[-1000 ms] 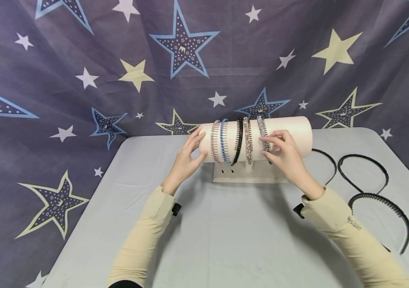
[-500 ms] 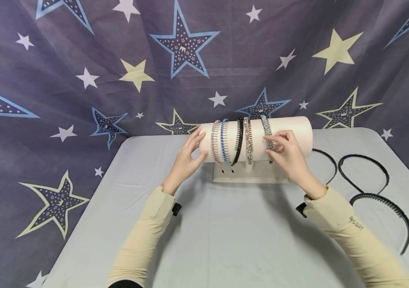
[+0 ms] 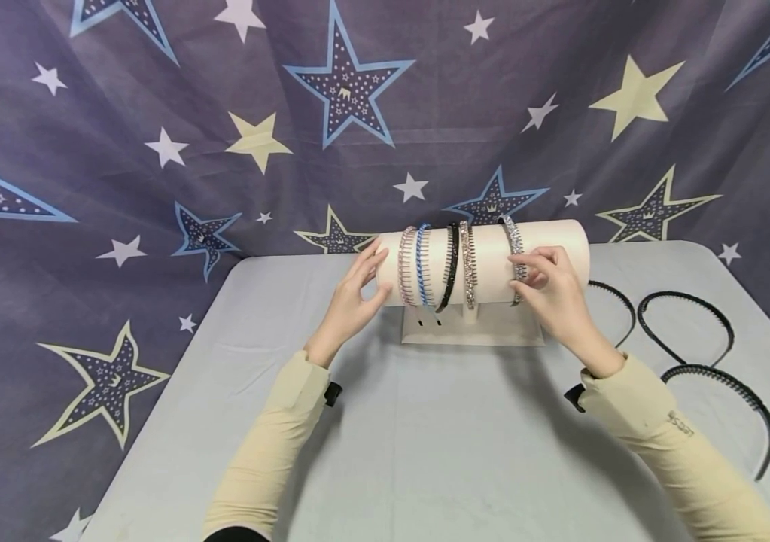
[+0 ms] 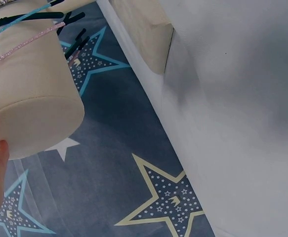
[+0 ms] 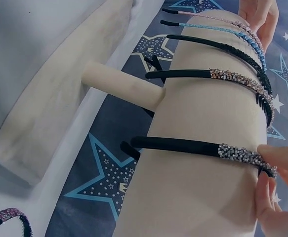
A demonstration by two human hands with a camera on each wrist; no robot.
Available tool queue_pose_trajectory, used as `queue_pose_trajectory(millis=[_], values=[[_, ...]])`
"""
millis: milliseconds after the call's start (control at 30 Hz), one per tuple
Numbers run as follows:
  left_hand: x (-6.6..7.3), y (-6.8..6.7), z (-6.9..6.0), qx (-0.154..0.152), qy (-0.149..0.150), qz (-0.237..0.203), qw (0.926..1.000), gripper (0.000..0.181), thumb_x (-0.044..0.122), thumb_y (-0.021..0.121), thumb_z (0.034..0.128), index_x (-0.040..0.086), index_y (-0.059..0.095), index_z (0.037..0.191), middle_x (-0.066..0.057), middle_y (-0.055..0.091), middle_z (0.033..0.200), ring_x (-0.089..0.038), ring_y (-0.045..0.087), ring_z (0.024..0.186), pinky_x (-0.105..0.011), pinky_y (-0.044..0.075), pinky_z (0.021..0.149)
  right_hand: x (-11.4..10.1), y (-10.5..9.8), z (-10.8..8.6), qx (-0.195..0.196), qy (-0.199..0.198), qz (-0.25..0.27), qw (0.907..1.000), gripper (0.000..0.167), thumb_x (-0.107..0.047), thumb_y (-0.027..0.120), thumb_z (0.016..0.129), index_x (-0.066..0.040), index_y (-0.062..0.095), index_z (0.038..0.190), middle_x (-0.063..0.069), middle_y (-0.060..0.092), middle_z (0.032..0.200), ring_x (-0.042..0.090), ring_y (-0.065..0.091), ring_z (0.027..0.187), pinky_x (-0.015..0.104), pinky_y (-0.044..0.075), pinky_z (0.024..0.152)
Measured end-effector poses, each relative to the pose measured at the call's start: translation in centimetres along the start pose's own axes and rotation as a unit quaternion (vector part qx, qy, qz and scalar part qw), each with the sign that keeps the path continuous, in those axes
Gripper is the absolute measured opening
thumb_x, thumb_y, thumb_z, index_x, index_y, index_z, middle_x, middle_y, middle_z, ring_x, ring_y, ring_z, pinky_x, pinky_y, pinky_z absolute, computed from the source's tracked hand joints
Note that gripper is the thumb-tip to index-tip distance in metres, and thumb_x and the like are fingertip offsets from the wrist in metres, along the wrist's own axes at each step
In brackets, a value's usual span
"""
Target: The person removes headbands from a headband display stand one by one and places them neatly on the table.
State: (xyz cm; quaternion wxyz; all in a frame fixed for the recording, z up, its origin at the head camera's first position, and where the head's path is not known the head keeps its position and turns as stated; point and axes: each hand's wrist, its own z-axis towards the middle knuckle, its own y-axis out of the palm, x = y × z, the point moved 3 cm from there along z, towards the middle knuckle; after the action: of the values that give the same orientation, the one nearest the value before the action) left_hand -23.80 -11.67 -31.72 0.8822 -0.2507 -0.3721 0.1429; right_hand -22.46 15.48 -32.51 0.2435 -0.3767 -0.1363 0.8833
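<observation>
A cream display roll (image 3: 493, 263) lies sideways on its stand, with several headbands around it. From the left these are a pink headband (image 3: 406, 267), a blue headband (image 3: 419, 267), a black headband (image 3: 451, 263) and a rose-gold glittery headband (image 3: 469, 267). Further right, beyond a gap, sits a silver rhinestone headband (image 3: 515, 237). My right hand (image 3: 554, 290) pinches its front between thumb and fingers; the right wrist view shows its black end (image 5: 178, 144) still round the roll. My left hand (image 3: 351, 297) touches the roll's left end, fingers and thumb spread.
The stand's flat base (image 3: 473, 335) rests on the pale table. To the right lie several loose black headbands, among them a toothed headband (image 3: 713, 370) near the right forearm and a thinner headband (image 3: 686, 293) behind it. A star-patterned curtain (image 3: 385, 173) hangs behind the table.
My right hand has slid the silver headband rightward along the roll, widening the gap from the rose-gold one. My left hand has stayed at the roll's left end.
</observation>
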Motion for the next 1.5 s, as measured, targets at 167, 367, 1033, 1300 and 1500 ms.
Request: queue_pose_trajectory(millis=[167,367,1033,1300,1500], values=[[0.1,0.0,0.1,-0.001,0.001,-0.001,1.0000,0.046,-0.009,0.056,0.0799,-0.011,0.043,0.123,-0.025,0.032,0.135,-0.033,0.039,0.120,-0.034,0.043,0.097,0.3,-0.3,-0.1,0.012,0.012,-0.003,0.9999,0.037,0.016,0.068,0.064,0.007,0.062,0.099,0.020,0.046,0.098,0.008,0.045,0.069,0.000,0.043,0.063],[0.1,0.0,0.0,0.001,0.005,-0.008,1.0000,0.046,-0.010,0.056,0.0792,-0.012,0.043,0.123,-0.026,0.032,0.135,-0.035,0.039,0.119,-0.038,0.044,0.096,0.6,-0.9,-0.2,0.025,0.024,-0.020,0.9992,0.037,0.016,0.069,0.063,0.006,0.063,0.098,0.020,0.048,0.097,0.005,0.045,0.069,-0.002,0.042,0.064],[0.0,0.1,0.0,-0.003,0.005,-0.010,0.9999,0.046,-0.009,0.056,0.0799,-0.012,0.042,0.124,-0.026,0.031,0.135,-0.034,0.038,0.120,-0.039,0.043,0.096,1.7,-3.6,-1.0,0.037,0.073,-0.046,0.9956,0.036,0.012,0.069,0.067,0.005,0.062,0.101,0.014,0.047,0.101,-0.004,0.044,0.074,-0.001,0.040,0.067],[0.0,0.1,0.0,-0.002,0.005,-0.011,0.9999,0.046,-0.009,0.056,0.0802,-0.012,0.042,0.124,-0.026,0.031,0.135,-0.035,0.038,0.120,-0.043,0.043,0.095,2.2,-4.6,-1.2,0.048,0.083,-0.057,0.9937,0.035,0.011,0.069,0.066,0.005,0.062,0.101,0.014,0.049,0.103,-0.007,0.043,0.075,0.004,0.040,0.070],[0.0,0.1,0.0,-0.003,0.001,-0.010,0.9999,0.046,-0.009,0.056,0.0802,-0.011,0.042,0.124,-0.025,0.031,0.136,-0.034,0.038,0.120,-0.039,0.043,0.097,2.5,-5.3,-1.3,0.049,0.092,-0.029,0.9941,0.036,0.012,0.068,0.067,0.008,0.060,0.102,0.007,0.046,0.104,-0.005,0.045,0.076,0.001,0.043,0.075]])
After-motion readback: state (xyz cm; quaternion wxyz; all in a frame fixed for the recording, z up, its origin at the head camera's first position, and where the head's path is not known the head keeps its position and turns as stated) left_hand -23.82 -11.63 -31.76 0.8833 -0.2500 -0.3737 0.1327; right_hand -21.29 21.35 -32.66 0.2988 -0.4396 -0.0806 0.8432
